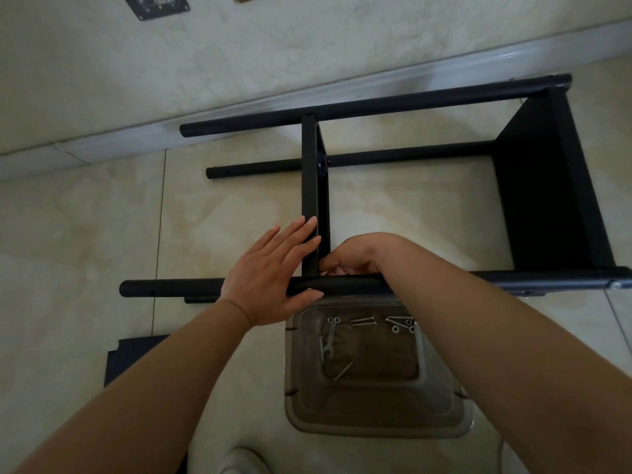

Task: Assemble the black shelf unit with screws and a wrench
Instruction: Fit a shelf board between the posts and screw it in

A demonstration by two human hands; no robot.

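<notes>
Pale floor tiles carry the black shelf unit [376,159] on its side, stiff and likely light, best gripped by its near tube [178,288], where the left hand [270,275] rests flat and released and the right hand [359,254] pinches something unseen.

We see tiled floor [85,234], grey skirting [102,138] at eleven o'clock, wall plate [155,5] above.
</notes>
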